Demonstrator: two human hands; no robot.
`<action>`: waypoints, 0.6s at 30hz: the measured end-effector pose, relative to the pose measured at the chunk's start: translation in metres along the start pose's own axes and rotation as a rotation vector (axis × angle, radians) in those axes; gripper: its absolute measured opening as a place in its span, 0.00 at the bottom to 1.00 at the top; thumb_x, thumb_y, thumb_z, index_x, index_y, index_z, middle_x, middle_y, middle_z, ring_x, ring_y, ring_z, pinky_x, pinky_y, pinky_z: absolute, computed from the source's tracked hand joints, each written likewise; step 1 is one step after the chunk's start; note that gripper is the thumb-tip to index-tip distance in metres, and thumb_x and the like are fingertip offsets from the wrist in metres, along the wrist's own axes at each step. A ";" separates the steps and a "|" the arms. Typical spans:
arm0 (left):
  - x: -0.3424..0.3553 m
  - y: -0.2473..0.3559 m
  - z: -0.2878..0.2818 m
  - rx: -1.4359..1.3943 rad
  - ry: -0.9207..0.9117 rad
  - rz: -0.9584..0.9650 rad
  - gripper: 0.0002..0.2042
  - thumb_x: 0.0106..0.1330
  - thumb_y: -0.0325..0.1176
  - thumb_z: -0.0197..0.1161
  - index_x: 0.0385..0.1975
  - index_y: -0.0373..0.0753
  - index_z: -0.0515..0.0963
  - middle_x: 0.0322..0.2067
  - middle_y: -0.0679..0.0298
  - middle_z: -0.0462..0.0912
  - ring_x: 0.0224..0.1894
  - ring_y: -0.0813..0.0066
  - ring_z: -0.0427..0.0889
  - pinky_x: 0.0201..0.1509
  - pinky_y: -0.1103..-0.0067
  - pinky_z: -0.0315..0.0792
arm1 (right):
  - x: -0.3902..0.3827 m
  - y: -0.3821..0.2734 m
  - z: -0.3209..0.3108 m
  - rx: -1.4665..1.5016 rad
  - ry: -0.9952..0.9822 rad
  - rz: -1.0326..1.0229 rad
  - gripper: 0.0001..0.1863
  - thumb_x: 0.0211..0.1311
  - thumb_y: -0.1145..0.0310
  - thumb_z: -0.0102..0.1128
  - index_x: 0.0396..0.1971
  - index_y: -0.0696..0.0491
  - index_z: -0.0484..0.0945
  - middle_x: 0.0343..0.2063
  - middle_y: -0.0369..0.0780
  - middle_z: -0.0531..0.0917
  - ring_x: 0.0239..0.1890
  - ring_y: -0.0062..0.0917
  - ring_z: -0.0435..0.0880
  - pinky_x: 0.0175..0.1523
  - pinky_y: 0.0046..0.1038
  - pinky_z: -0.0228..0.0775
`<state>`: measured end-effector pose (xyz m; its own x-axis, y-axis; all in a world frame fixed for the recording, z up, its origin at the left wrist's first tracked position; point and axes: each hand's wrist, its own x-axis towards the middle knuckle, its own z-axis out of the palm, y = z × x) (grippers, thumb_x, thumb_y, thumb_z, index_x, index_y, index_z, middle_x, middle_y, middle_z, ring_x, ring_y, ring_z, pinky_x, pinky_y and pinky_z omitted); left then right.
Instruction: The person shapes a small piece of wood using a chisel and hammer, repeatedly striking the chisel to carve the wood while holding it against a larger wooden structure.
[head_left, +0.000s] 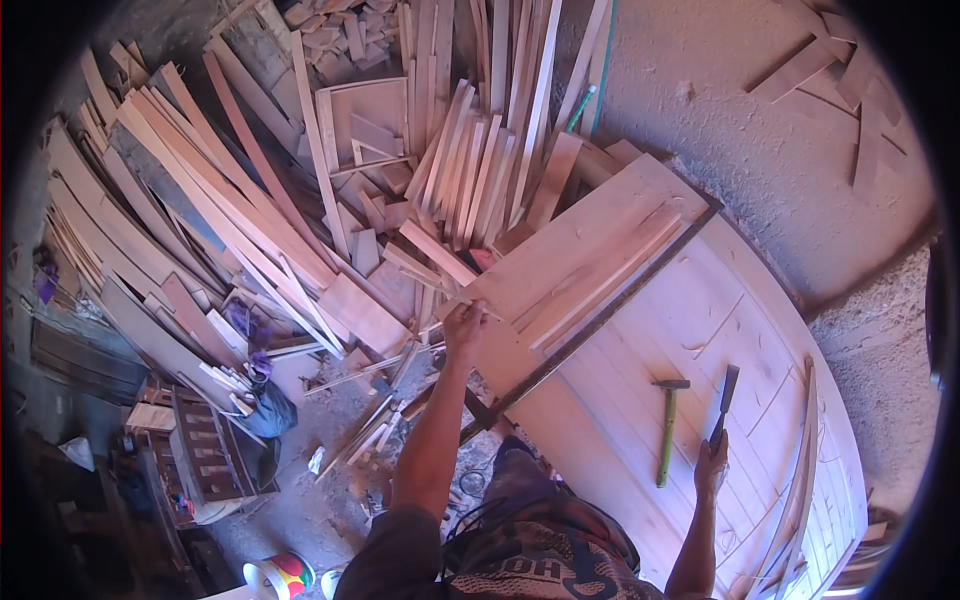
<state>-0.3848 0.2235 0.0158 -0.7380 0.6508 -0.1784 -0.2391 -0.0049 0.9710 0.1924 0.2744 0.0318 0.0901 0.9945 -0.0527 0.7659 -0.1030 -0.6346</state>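
Note:
My right hand (pixel 711 468) is wrapped round the dark handle of a chisel (pixel 727 392), its flat blade pointing away from me over the wooden panel (pixel 610 440). A hammer (pixel 668 430) with a green handle lies on that panel, left of the chisel. At the panel's left end, my left hand (pixel 464 330) is closed, fingers pinched together near a board's edge. Whatever it grips is too small to make out. A long dark metal bar (pixel 600 340), which looks like a clamp, crosses the panel between my hands.
Thin wood strips (pixel 800 470) lie along the panel's right side. Stacked planks (pixel 220 210) and offcuts crowd the left and far side. A slatted wooden piece (pixel 205 450) stands at lower left, near a bucket (pixel 282 575). Loose boards (pixel 800 70) lie on the floor at far right.

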 end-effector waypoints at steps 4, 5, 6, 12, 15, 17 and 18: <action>0.007 -0.015 -0.007 0.033 0.047 0.034 0.07 0.72 0.33 0.62 0.43 0.37 0.79 0.32 0.68 0.82 0.32 0.82 0.82 0.36 0.84 0.78 | 0.000 0.014 0.008 -0.095 0.048 -0.047 0.32 0.63 0.68 0.58 0.68 0.56 0.64 0.35 0.48 0.84 0.38 0.39 0.83 0.44 0.41 0.73; 0.008 -0.018 -0.010 0.005 0.056 0.018 0.07 0.72 0.33 0.61 0.43 0.37 0.79 0.32 0.68 0.82 0.32 0.82 0.82 0.37 0.83 0.79 | 0.000 0.015 0.008 -0.214 0.036 -0.026 0.32 0.63 0.69 0.58 0.68 0.55 0.65 0.37 0.48 0.83 0.40 0.40 0.82 0.45 0.42 0.72; 0.008 -0.020 -0.010 -0.023 0.064 0.002 0.07 0.72 0.32 0.61 0.44 0.37 0.78 0.33 0.67 0.82 0.32 0.81 0.82 0.37 0.83 0.79 | -0.001 0.010 0.007 -0.333 0.024 -0.003 0.32 0.62 0.69 0.58 0.67 0.53 0.66 0.39 0.48 0.82 0.43 0.41 0.81 0.46 0.44 0.72; 0.006 -0.011 -0.002 0.307 -0.097 0.184 0.05 0.71 0.28 0.60 0.42 0.36 0.76 0.30 0.66 0.81 0.32 0.80 0.82 0.36 0.80 0.78 | -0.012 -0.049 0.016 -0.388 0.113 -0.279 0.30 0.59 0.70 0.61 0.64 0.50 0.71 0.51 0.47 0.77 0.54 0.45 0.75 0.54 0.47 0.68; 0.014 0.005 -0.002 0.523 -0.271 0.321 0.03 0.69 0.24 0.58 0.40 0.35 0.76 0.28 0.66 0.81 0.30 0.80 0.81 0.34 0.78 0.76 | -0.019 -0.060 0.040 -0.332 0.055 -0.386 0.29 0.60 0.70 0.62 0.63 0.51 0.72 0.48 0.48 0.78 0.52 0.46 0.75 0.54 0.47 0.67; 0.023 0.010 -0.005 0.540 -0.385 0.350 0.03 0.69 0.24 0.58 0.39 0.35 0.75 0.27 0.64 0.81 0.29 0.79 0.81 0.34 0.77 0.76 | -0.019 -0.053 0.059 -0.267 -0.016 -0.394 0.31 0.58 0.72 0.64 0.64 0.53 0.70 0.47 0.49 0.78 0.50 0.46 0.75 0.54 0.45 0.68; 0.026 0.011 -0.011 0.524 -0.431 0.345 0.03 0.68 0.24 0.58 0.39 0.35 0.75 0.26 0.63 0.81 0.29 0.78 0.81 0.34 0.77 0.76 | -0.021 -0.057 0.065 -0.235 -0.037 -0.382 0.32 0.58 0.72 0.63 0.65 0.53 0.70 0.46 0.50 0.77 0.49 0.46 0.76 0.52 0.46 0.68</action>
<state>-0.4130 0.2319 0.0205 -0.3788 0.9174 0.1220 0.3707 0.0296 0.9283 0.1055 0.2603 0.0195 -0.2466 0.9615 0.1212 0.8641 0.2747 -0.4218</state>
